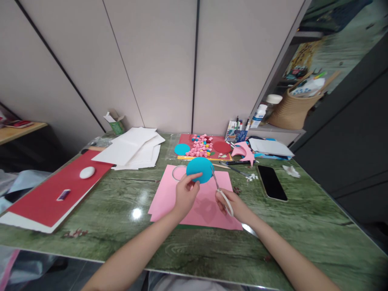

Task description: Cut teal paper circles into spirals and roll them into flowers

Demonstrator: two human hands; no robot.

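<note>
My left hand pinches the lower edge of a teal paper disc and holds it up over the pink sheets. Closed round the white handles of a pair of scissors is my right hand; the blades point up and touch the disc's right edge. A clear tape ring lies on the pink paper just left of the disc.
A black phone lies to the right. Behind are a red board with pink paper rolls, a small teal disc, pink scraps, white sheets. A long red sheet holds a white oval object at left.
</note>
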